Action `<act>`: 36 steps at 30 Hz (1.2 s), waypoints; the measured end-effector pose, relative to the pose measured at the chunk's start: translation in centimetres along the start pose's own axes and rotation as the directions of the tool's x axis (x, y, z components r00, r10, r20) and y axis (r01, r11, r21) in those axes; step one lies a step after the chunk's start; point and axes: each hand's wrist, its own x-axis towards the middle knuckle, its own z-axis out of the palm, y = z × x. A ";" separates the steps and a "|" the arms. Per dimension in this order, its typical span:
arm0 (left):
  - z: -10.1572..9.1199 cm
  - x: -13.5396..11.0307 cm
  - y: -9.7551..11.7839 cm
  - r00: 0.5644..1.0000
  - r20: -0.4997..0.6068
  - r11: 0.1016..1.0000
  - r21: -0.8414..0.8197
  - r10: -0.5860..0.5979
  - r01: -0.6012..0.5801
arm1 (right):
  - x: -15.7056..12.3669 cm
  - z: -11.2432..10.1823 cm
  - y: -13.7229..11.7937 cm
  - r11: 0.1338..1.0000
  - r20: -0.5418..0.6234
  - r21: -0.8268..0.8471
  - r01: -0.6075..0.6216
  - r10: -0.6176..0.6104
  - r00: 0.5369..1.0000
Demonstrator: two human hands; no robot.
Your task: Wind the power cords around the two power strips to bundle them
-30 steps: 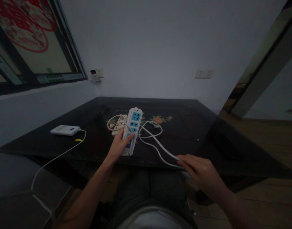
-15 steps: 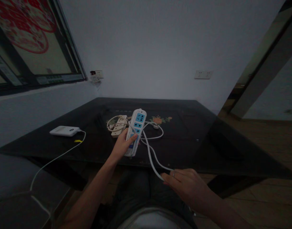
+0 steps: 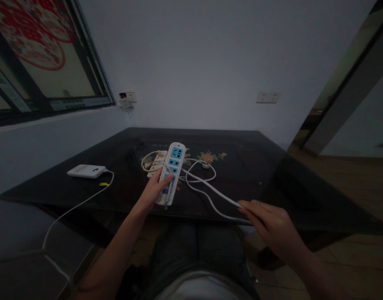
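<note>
My left hand (image 3: pixel 154 190) grips a white power strip (image 3: pixel 170 170) with blue sockets, holding it up above the dark table (image 3: pixel 248 166). Its white cable (image 3: pixel 207 187) runs from the strip to the right, where my right hand (image 3: pixel 269 225) pinches it near the table's front edge. A loop of the same cable lies on the table behind. Just left of the strip a beige power strip (image 3: pixel 154 164) with coiled cord rests on the table.
A white power bank (image 3: pixel 86 171) lies at the table's left, its white cord (image 3: pixel 75 206) trailing off the edge. Wall sockets (image 3: pixel 267 97) sit on the back wall. A window is at upper left. Wooden floor extends to the right.
My right hand drew the cable toward my lap and then swung back out to the right, pulling it straighter. The strip in my left hand shifted slightly.
</note>
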 end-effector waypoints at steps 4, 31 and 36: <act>-0.1 -0.1 0.0 1.000 0.000 1.000 -0.026 -0.002 0.002 | -0.2 0.0 0.5 0.996 -0.019 0.043 -0.079 0.080 0.997; 1.8 1.9 0.4 0.959 0.012 0.790 0.564 0.284 -0.240 | 6.0 -5.6 -1.5 0.949 0.278 0.233 0.210 -0.272 0.921; 2.2 1.7 0.3 0.967 0.088 0.820 0.516 0.238 -0.249 | 8.0 -5.7 -1.7 0.958 0.360 0.225 0.180 -0.253 0.898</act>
